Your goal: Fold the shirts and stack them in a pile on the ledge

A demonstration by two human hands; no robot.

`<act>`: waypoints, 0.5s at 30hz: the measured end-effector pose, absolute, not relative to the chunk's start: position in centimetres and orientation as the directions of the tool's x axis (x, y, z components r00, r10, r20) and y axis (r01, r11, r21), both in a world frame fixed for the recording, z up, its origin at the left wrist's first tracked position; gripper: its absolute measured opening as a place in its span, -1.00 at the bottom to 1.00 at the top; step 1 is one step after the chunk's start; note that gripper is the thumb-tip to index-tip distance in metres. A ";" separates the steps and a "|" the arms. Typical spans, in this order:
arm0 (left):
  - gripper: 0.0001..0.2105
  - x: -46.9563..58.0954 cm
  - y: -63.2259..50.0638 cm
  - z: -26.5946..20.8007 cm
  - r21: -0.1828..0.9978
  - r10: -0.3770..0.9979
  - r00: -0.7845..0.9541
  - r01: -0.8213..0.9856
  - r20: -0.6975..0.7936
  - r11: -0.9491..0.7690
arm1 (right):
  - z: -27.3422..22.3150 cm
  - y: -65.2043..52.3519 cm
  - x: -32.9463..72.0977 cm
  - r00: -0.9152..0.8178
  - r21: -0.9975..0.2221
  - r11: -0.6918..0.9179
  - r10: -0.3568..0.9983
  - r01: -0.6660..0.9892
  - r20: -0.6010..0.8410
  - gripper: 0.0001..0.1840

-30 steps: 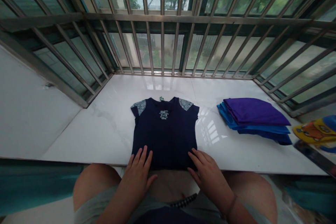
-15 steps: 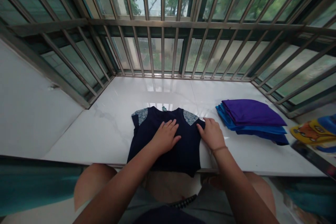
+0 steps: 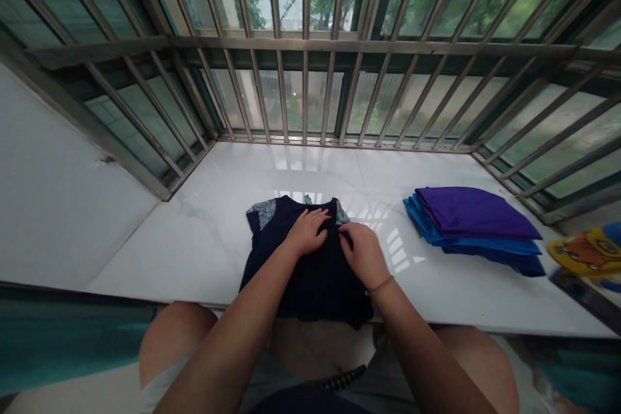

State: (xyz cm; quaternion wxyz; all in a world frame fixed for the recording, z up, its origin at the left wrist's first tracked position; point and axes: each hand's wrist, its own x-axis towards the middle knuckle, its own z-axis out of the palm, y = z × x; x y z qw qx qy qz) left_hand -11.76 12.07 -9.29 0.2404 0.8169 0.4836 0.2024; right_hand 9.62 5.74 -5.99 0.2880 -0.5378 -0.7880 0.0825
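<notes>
A dark navy T-shirt (image 3: 310,284) with patterned grey-blue shoulders lies on the white marble sill, its neckline toward the window and its hem hanging over the front edge. My left hand (image 3: 308,231) rests flat on the chest of the shirt, fingers stretched out. At the shirt's right shoulder, my right hand (image 3: 361,249) pinches the sleeve, which is turned inward over the body. The right side of the shirt is partly covered by that hand.
A folded stack of purple and blue clothes (image 3: 478,213) sits on the sill (image 3: 194,233) to the right. Beyond it are a yellow and blue printed item (image 3: 589,251) and a dark box. Metal window bars (image 3: 305,97) enclose the far side.
My right hand has moved left, carrying the right sleeve inward over the shirt. My left hand stays flat on the chest. The view has shifted slightly.
</notes>
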 end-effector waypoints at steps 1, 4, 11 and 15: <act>-0.52 -11.9 12.3 -9.4 0.618 0.898 0.429 0.680 0.101 -0.394 | -6.0 4.9 8.8 -0.369 -0.402 0.501 0.856 0.766 0.362 -0.73; -0.50 -12.2 12.9 -9.5 0.655 0.920 0.372 0.667 0.121 -0.355 | -6.0 2.3 7.0 -0.615 -0.375 0.691 0.722 0.618 0.317 -0.57; -0.57 -12.2 12.5 -9.3 0.648 0.900 0.407 0.645 0.157 -0.405 | -5.8 -2.1 8.4 -0.605 -0.449 0.670 0.736 0.591 0.302 -0.84; -0.60 -11.8 12.3 -9.3 0.526 0.893 0.434 0.735 0.118 -0.427 | -6.7 -2.7 10.1 -0.466 -0.432 0.552 0.834 0.713 0.296 -0.74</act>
